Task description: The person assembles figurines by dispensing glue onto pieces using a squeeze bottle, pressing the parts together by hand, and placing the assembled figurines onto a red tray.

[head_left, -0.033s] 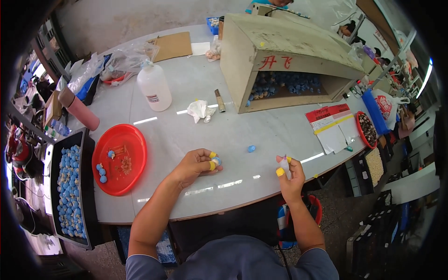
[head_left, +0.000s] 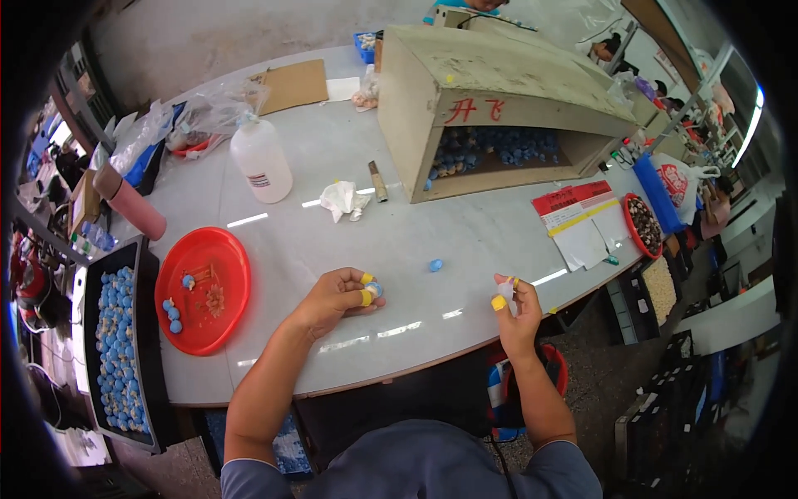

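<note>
My left hand [head_left: 331, 301] pinches a small blue-and-white ball [head_left: 374, 289] between thumb and fingers, just above the tabletop. Across from it, my right hand [head_left: 520, 318] grips a small whitish piece [head_left: 505, 290] at its fingertips; its exact kind is too small to make out. Yellow bands wrap fingertips on both hands. Between the hands, a little farther off, a single blue piece [head_left: 435, 265] lies on the table. To the left, a red round tray [head_left: 238, 309] carries several blue balls with pale parts.
A black bin [head_left: 148, 333] full of blue-and-white balls stands at the far left. Beyond the hands are a white bottle [head_left: 264, 162], crumpled tissue [head_left: 342, 200], a short tube [head_left: 377, 181] and an open-fronted box [head_left: 507, 83] holding blue pieces. Papers [head_left: 586, 237] and a red bowl [head_left: 639, 218] are at right.
The whole view has shifted slightly, so the table things sit a bit farther left. Both hands keep their holds, and the piece in my right hand looks slightly turned.
</note>
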The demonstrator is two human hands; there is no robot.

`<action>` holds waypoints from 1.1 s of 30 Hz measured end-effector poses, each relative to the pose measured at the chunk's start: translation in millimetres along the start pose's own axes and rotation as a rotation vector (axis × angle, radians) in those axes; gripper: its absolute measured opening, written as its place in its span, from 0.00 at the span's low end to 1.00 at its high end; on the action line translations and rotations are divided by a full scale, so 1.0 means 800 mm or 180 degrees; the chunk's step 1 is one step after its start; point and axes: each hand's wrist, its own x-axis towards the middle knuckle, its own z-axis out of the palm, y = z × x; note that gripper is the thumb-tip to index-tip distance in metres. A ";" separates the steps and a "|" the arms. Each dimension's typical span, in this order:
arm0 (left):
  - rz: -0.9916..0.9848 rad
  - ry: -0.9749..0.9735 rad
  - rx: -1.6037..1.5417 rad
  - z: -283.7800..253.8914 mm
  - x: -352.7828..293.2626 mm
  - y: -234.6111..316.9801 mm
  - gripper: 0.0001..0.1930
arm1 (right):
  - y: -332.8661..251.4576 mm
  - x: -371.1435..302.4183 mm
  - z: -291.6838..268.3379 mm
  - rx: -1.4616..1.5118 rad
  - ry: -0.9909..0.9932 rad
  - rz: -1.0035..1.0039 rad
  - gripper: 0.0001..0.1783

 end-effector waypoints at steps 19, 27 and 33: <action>-0.0035 0.0240 -0.0385 -0.002 0.003 0.004 0.16 | 0.177 0.093 -0.279 -0.2041 0.2136 0.0345 0.23; 0.0024 0.0315 -0.0310 -0.002 -0.005 0.006 0.16 | 0.081 0.048 -0.134 -0.1801 0.2072 -0.0555 0.20; 0.0104 0.0524 -0.0335 -0.008 -0.010 0.004 0.16 | -0.029 0.054 0.047 -0.1148 -0.0753 -0.1435 0.15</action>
